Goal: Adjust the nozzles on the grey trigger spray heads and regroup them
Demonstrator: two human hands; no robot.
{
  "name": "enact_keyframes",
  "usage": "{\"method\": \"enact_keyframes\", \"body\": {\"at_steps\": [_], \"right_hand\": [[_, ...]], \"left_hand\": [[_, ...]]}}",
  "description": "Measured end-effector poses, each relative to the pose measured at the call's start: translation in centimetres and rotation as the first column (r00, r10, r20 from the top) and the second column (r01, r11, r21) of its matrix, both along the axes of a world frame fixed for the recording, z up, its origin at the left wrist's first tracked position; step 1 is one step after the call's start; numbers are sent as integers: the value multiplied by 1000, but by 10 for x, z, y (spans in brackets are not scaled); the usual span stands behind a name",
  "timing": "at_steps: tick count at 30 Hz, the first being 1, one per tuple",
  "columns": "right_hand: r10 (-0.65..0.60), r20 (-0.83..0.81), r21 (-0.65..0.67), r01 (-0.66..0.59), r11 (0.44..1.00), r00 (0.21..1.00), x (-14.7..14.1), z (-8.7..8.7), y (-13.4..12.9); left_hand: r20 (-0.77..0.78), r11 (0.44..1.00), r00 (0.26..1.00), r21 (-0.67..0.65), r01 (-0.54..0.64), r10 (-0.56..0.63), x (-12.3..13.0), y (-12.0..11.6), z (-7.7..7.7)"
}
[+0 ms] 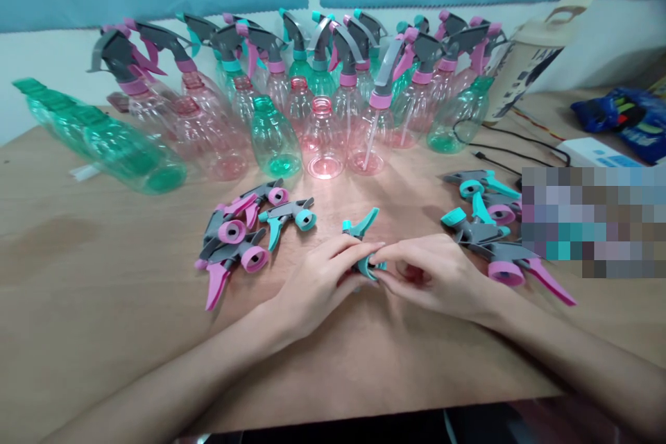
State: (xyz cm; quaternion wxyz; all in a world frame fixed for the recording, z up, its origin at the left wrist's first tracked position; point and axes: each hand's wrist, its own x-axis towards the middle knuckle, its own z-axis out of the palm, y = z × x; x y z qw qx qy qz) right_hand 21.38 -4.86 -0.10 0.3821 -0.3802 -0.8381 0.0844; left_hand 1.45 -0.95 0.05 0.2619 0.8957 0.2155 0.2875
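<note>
Over the middle of the table, my left hand (325,274) is closed round a grey and teal spray head (365,223), its trigger pointing away from me. The teal screw collar faces my right hand (442,274), whose fingers are pinched at that collar's opening. Whether those fingertips also hold a small part inside it, I cannot tell. Left of my hands lies a group of loose pink and teal spray heads (254,259). Another such group, with a pink-collared spray head (506,273) at its front, lies beside my right wrist.
Behind stand several pink and green bottles, many with spray heads, including an uncapped pink bottle (322,146). Green bottles (130,152) lean at the left. At the right are a beige tumbler (525,62), a black cable (520,146), a white box (598,155) and a blue packet (624,121).
</note>
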Motion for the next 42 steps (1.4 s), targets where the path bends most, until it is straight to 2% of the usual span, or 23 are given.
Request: {"method": "enact_keyframes", "body": {"at_steps": [6,13,24,30,34,42], "right_hand": [[-15,20,-32,16,999,1000,7,1,1],[-36,55,-25,37,999,998,6,2,0],[-20,-36,38,22,999,999,-1,-8,-4],[-37,-67,93,43,995,997,2,1,-2],[-55,-78,69,60,996,995,4,4,-1],[-34,-74,2,35,999,997,4,-6,1]], "left_hand": [[-14,1000,1000,-4,-13,13,0,0,2],[-30,998,999,58,-29,31,-1,2,-3],[-17,998,998,6,-63,63,-2,2,-7],[-36,997,996,19,-77,78,-3,2,-5],[-38,994,994,29,-104,105,-3,1,-4],[-48,993,992,24,-114,115,-2,-1,-3]]}}
